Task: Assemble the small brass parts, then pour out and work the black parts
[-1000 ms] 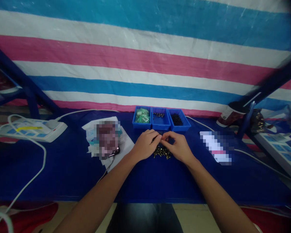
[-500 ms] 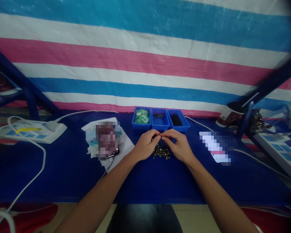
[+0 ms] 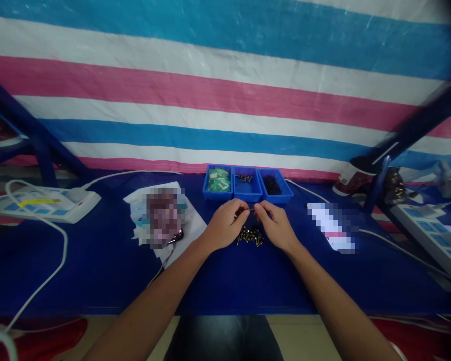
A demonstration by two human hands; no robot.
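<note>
My left hand and my right hand meet over the blue table, fingertips pinched. Between them spans a small thin screw, gripped from both sides; its ends are hidden by the fingers. Just below the hands lies a loose pile of dark and brassy screws. Behind them stand three blue bins in a row. The left bin has small green-and-clear packets, the middle bin some screws, and the right bin small black pieces.
Left of my hands, a blurred-out item and white paper lie on the table. A lit phone with a cable is to the right. Power strips flank both sides, and a dark cup lies tilted at the back right.
My right fingertips have drawn slightly to the right, away from the left ones, so the thin screw now shows between them. The view has shifted a little.
</note>
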